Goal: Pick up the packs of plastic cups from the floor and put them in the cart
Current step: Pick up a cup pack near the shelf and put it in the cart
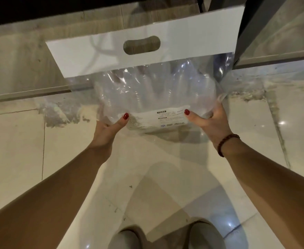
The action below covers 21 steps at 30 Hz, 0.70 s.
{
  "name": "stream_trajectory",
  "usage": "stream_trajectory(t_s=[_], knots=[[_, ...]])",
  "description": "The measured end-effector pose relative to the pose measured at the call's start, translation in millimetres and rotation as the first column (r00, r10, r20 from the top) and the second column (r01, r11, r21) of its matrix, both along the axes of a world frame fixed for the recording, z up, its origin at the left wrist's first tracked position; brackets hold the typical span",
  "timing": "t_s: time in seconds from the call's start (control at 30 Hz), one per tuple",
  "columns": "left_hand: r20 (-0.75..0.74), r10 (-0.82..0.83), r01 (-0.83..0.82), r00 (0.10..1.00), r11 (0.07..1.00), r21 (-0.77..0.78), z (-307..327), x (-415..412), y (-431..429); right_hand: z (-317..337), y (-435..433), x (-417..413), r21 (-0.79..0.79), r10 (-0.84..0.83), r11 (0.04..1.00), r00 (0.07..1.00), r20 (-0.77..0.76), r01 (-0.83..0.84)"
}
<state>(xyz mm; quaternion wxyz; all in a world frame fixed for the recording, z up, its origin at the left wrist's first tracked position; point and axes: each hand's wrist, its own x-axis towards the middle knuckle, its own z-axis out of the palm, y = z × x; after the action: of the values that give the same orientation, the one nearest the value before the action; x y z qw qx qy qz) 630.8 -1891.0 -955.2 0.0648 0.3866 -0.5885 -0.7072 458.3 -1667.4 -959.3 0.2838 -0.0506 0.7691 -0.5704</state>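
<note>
Clear-plastic pack of cups (153, 90), white handle strip far side: I am gripping its near corners, left hand (108, 127) and right hand (207, 121), above the floor (22, 150); seemingly light, crinkly, slippery.

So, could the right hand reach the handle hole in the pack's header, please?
Probably yes: nothing covers the handle hole, but the right hand grips the near edge of the pack, so the left hand would hold it alone.

Left hand (106, 127), right hand (208, 121) — outstretched, gripping
</note>
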Motion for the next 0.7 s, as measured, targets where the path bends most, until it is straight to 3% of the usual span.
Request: stream_trajectory(t_s=[0.2,0.33,0.53,0.7], knots=[[0.021,-0.059,0.058,0.998,0.997,0.047,24,6,7,15,6,8,0.05,-0.1,0.994,0.995,0.002,0.1],[0.159,-0.064,0.06,0.985,0.998,0.032,56,24,24,46,31,24,0.109,-0.136,0.985,0.991,0.012,0.134],[0.269,-0.146,0.15,0.952,0.989,0.007,133,36,53,123,71,51,0.166,-0.231,0.964,0.965,0.127,0.208],[0.407,-0.106,0.126,0.907,0.992,-0.022,220,38,79,215,108,79,0.234,-0.343,0.926,0.918,0.199,0.295]])
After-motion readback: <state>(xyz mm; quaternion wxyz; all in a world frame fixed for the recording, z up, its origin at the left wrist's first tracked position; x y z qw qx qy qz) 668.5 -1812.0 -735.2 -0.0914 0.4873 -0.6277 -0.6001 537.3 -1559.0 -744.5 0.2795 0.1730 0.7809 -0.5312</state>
